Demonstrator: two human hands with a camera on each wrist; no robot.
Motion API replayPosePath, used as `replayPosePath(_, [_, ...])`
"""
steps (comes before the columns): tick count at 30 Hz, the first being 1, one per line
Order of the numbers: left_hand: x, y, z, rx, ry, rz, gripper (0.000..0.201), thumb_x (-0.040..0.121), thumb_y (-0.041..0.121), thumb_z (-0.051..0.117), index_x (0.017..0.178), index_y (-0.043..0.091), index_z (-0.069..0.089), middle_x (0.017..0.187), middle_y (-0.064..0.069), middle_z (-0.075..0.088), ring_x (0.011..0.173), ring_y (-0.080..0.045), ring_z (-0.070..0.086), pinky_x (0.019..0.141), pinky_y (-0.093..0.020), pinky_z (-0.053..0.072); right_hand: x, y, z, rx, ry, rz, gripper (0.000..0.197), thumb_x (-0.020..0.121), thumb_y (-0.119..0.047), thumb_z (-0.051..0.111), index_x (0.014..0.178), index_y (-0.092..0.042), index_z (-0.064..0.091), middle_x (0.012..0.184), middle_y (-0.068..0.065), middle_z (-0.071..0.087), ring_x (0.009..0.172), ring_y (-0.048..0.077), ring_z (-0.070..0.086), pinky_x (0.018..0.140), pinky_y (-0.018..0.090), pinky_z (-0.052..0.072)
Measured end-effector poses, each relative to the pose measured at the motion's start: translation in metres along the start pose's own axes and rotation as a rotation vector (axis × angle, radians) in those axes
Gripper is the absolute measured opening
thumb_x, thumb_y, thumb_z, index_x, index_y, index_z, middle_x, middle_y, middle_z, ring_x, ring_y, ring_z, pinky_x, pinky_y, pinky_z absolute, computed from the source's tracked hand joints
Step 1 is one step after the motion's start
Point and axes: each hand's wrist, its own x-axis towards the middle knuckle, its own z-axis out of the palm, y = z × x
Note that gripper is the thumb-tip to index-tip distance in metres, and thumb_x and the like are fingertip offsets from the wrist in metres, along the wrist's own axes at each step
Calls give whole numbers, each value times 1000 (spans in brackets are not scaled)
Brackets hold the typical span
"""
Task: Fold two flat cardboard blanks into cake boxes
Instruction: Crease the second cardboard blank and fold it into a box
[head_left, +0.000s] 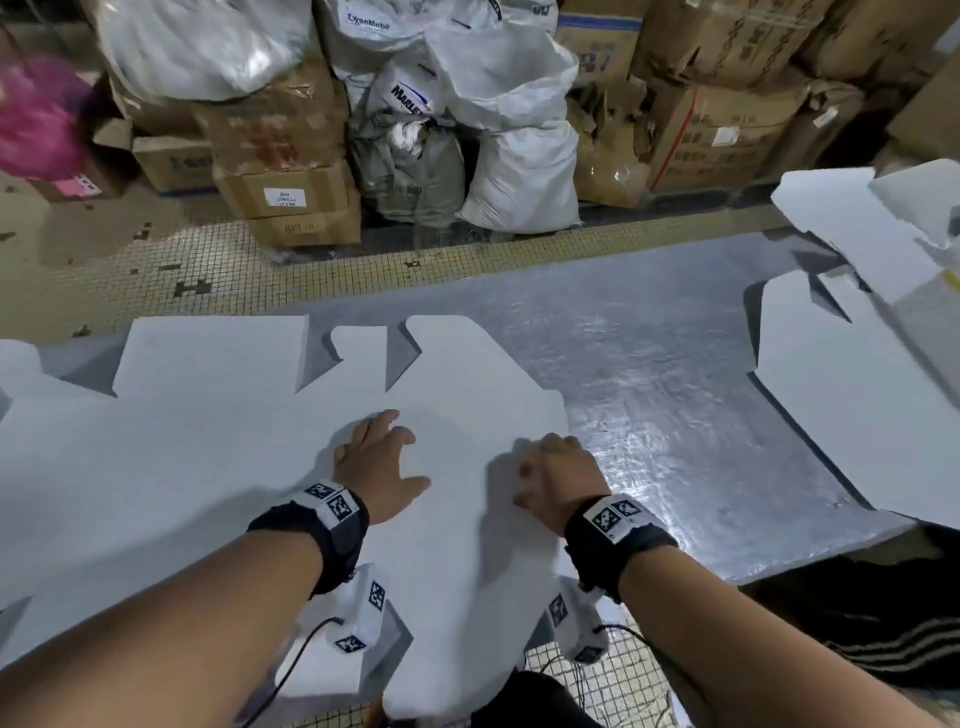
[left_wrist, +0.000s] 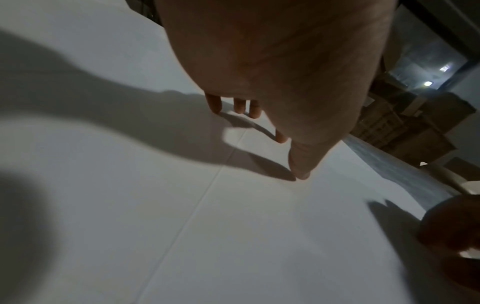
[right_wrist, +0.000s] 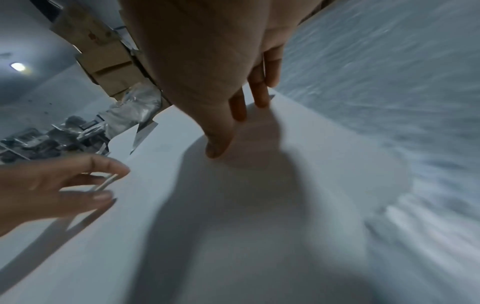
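A white cardboard blank (head_left: 208, 467) lies flat across the lower left of the frame, no panel yet raised — folding has barely begun. The left hand (head_left: 376, 462) presses it with fingers spread; the right hand (head_left: 558, 478), fingers extended, rests at its edge, gripping nothing — a second blank (head_left: 841, 415) waits at right.

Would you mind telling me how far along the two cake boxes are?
Done: nothing visibly folded; the near blank lies flat on the mat. In hand: the left hand and right hand rest on its right part, fingers spread. Left: all its folds, and the second blank, flat at right.
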Motion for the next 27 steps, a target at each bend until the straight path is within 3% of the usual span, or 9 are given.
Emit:
replayPosePath(2, [18,8,-6,17,23,1,62,82,50,73,131,22,47,158,7,22,147,-16,18,115,-38,24,20,3,-11,54,-26,11,33,82,-43,73,105,-20,65,120,3,54,117,26,45,93,32,41])
replayPosePath(4, [34,15,-12,49,24,-32,82,77,54,76,142,21,39,152,4,30,144,-21,25,113,-39,31,41,7,-21,84,-27,-5,38,83,-43,72,111,-19,61,121,5,54,118,28,49,91,34,43])
replayPosePath(7, [50,27,-18,188,-55,-71,110,73,58,77,156,24,14,154,0,22,144,-28,19,114,-43,30,70,12,-32,98,49,-20,68,79,-44,76,135,-19,47,139,4,43,127,30,40,98,38,40])
replayPosePath(10, [59,36,-17,260,-67,-62,116,71,51,81,156,21,8,159,2,5,147,-25,7,115,-42,23,91,16,-38,114,67,-35,96,70,-47,82,146,-15,32,148,2,34,132,29,33,102,40,35])
replayPosePath(12, [62,38,-14,234,-74,-61,124,69,45,84,157,22,0,161,6,-6,149,-21,0,116,-42,22,98,16,-39,95,67,-47,102,66,-45,85,147,-15,30,147,2,35,129,31,33,101,40,34])
replayPosePath(16, [65,35,-15,183,-56,-70,131,59,45,89,157,22,5,154,10,3,143,-21,10,109,-39,28,106,19,-34,186,71,-61,113,62,-37,89,153,-17,24,144,7,37,128,32,33,101,39,34])
replayPosePath(18, [65,35,-18,138,-53,-99,138,58,44,92,157,23,-1,158,11,-4,145,-21,8,112,-40,26,109,21,-35,259,92,-44,118,63,-34,89,155,-19,17,142,8,38,127,31,34,102,41,34])
replayPosePath(22, [66,31,-19,5,-38,-167,152,56,40,95,156,27,-19,164,11,-17,152,-18,-6,120,-44,13,110,23,-38,439,120,1,107,69,-24,84,155,-25,21,137,4,39,124,29,41,110,44,35])
replayPosePath(27, [63,23,-7,-156,98,-106,154,51,30,98,156,31,-15,166,9,1,151,-17,6,122,-40,19,108,29,-29,515,188,21,68,71,-16,81,133,-27,56,123,-3,48,110,31,55,103,44,45])
